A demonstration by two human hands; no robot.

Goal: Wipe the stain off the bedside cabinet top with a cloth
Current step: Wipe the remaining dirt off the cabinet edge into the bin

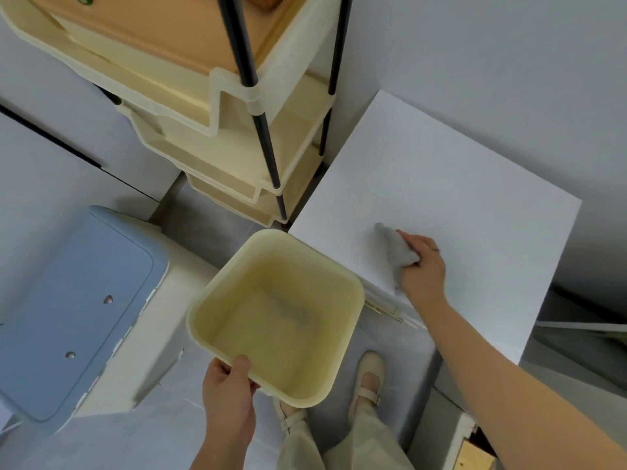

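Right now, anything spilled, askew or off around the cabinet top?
Nothing spilled or damaged. One oddity: the yellow tub, gripped by the left hand, is held up beside the cabinet top, and has a grey smear on its bottom; I cannot tell what it is. The right hand holds the grey cloth on the top.

Two bare hands, left hand (pixel 227 391) and right hand (pixel 424 269); forearms bare right to the frame edge. Legs: trousers (pixel 366 446), pale beige, loose cut, soft fabric creased lengthwise, hems bunching over the shoes. Feet: right shoe (pixel 369 381), cream, rounded toe, low-cut open top, single strap over the instep, small buckle on the outer side. Then left shoe (pixel 288 415), same cream, same strap with buckle showing; toe hidden. Sock or bare foot inside: cannot tell.
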